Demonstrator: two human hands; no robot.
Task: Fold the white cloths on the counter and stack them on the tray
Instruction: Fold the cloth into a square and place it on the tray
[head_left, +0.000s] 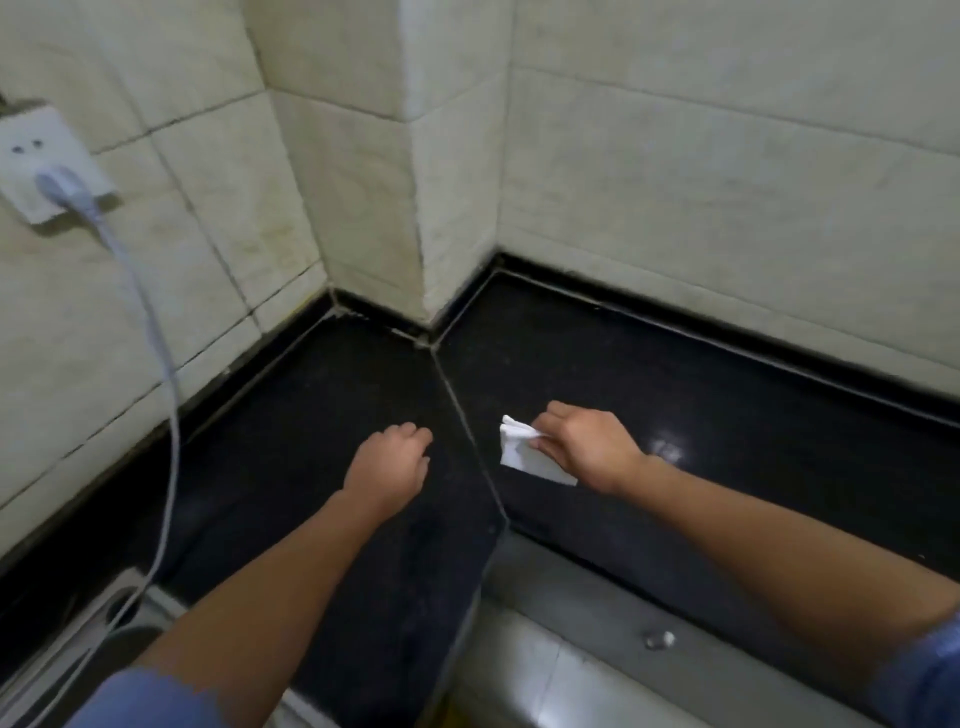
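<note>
Behind everything, a pale tiled wall (727, 182), cornering at 12 o'clock. Below it, a black polished surface (311, 415), seamed down the middle. At 9 o'clock, a white cable (166, 389) dropping from a wall socket (36, 150).

Holds the left hand (387, 467) low over the surface near centre, fingers loosely curled and empty. Places the right hand (592, 447) at 3 o'clock of it, just across the seam, thumb and fingers pinching a folded white cloth (524, 460). Keeps that cloth between the two hands, low over the surface; touching or not, cannot tell. Runs its long axis from 10 o'clock to 4 o'clock, free corner toward the left hand.

No tray in view. Likely calls next for carrying the cloth there with the right hand, which is already gripping it. Leaves the left hand near but apart, free to assist.
</note>
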